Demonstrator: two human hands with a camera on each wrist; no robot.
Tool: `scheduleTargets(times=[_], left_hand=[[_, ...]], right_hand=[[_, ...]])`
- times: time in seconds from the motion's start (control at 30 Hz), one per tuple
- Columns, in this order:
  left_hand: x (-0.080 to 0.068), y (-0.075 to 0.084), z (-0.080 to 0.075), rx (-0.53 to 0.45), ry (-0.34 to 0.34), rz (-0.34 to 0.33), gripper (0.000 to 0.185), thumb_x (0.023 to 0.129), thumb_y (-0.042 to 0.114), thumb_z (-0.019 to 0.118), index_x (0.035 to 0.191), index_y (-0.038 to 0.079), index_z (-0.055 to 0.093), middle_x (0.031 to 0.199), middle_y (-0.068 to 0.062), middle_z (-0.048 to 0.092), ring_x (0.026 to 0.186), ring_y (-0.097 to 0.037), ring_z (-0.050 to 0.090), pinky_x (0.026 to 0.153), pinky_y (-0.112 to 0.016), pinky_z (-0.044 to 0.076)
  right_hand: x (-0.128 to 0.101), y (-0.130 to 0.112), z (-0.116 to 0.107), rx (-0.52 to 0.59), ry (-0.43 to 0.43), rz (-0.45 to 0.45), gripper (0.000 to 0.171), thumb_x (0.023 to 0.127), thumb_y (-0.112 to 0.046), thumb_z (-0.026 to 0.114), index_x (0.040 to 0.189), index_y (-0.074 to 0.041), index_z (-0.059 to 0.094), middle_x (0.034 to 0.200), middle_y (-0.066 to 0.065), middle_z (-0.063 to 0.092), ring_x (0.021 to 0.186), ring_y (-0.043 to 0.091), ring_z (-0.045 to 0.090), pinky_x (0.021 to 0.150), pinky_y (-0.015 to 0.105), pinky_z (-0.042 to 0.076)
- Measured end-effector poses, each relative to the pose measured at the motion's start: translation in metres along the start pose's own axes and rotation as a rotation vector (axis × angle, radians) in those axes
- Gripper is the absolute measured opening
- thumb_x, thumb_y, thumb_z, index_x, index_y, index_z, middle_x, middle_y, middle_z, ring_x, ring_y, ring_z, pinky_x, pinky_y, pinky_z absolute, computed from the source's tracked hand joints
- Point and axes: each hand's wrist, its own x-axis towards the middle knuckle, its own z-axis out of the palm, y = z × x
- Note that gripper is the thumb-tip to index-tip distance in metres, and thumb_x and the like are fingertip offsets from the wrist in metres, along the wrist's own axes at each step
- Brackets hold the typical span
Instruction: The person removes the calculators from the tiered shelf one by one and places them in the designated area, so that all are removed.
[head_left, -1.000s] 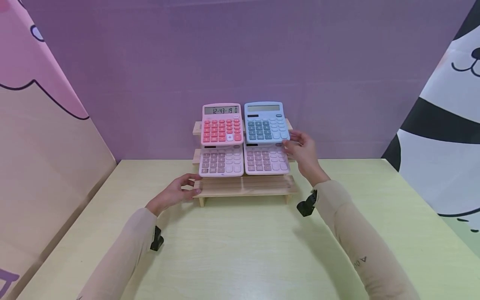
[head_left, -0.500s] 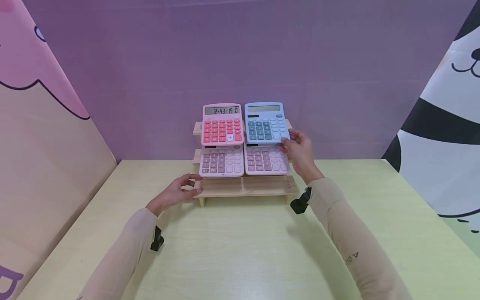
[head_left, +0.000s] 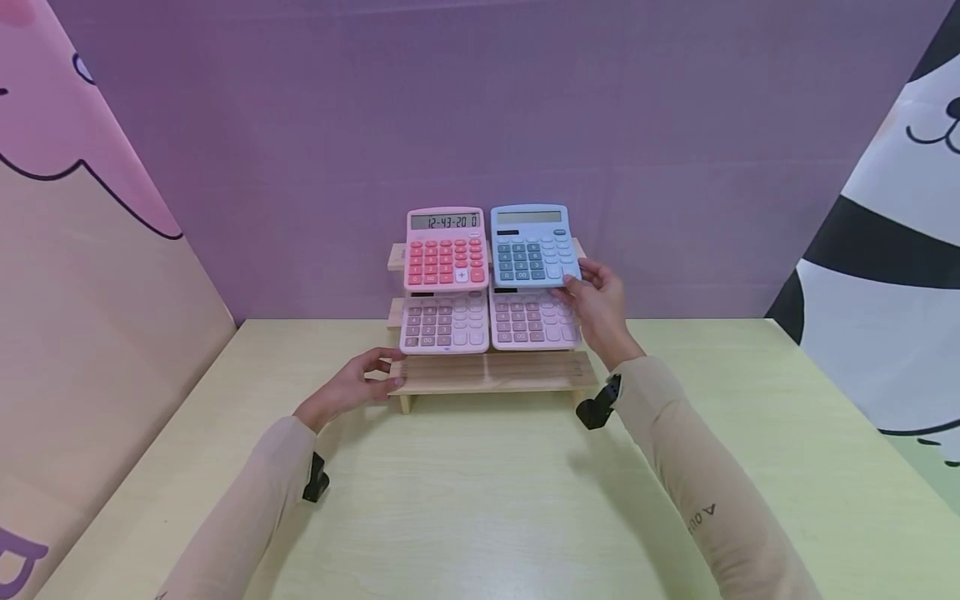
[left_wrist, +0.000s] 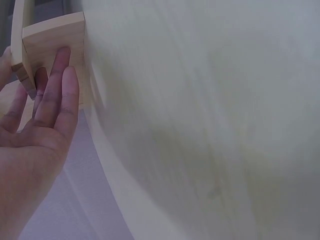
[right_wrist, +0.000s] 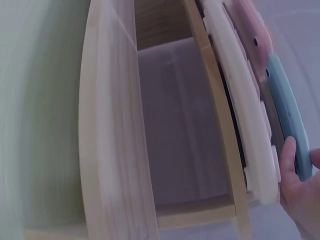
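Observation:
A tiered wooden stand bears two rows of calculators. My right hand pinches the lower right corner of the light blue calculator, its thumb on the front face. That calculator leans in the top row beside a pink calculator whose display shows digits. Below them lean two pale pink calculators, one on the left and one on the right, their tops overlapped by the upper row. My left hand holds the left end of the stand's bottom step. The left wrist view shows its fingers against the underside and leg.
The stand is near the back of a pale wood-grain table, in front of a purple backdrop. Cartoon-printed panels stand at both sides. A small black device is strapped at each wrist.
My right hand has shifted slightly left along the blue calculator's lower corner, its forearm following. My left hand stays at the stand. The pink calculator's display has gone from 19 to 20.

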Motion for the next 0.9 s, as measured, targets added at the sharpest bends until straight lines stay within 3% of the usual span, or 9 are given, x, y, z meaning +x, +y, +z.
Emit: scheduleTargets(times=[0.23, 0.63, 0.9], left_hand=[[0.000, -0.001, -0.001, 0.008, 0.001, 0.005, 0.052, 0.088, 0.022, 0.061, 0.133, 0.009, 0.039, 0.121, -0.018, 0.039, 0.096, -0.024, 0.054, 0.085, -0.038, 0.054], [-0.001, 0.002, 0.001, -0.008, -0.001, 0.015, 0.051, 0.089, 0.017, 0.060, 0.134, 0.008, 0.039, 0.119, -0.018, 0.040, 0.094, -0.023, 0.054, 0.085, -0.038, 0.054], [-0.001, 0.002, 0.001, -0.003, 0.004, 0.011, 0.050, 0.089, 0.018, 0.060, 0.133, 0.009, 0.040, 0.119, -0.018, 0.040, 0.094, -0.024, 0.055, 0.084, -0.037, 0.055]], right_hand=[[-0.005, -0.002, 0.002, 0.129, 0.004, -0.003, 0.045, 0.089, 0.006, 0.050, 0.132, -0.004, 0.040, 0.107, 0.004, 0.043, 0.096, 0.015, 0.054, 0.088, 0.027, 0.052], [-0.011, -0.004, 0.002, 0.171, 0.006, -0.006, 0.046, 0.090, 0.005, 0.048, 0.133, -0.005, 0.038, 0.109, 0.004, 0.043, 0.100, 0.017, 0.054, 0.091, 0.028, 0.051], [-0.014, -0.007, 0.001, 0.270, 0.016, 0.015, 0.046, 0.089, 0.010, 0.047, 0.132, -0.001, 0.040, 0.104, 0.006, 0.044, 0.093, 0.017, 0.055, 0.093, 0.031, 0.050]])
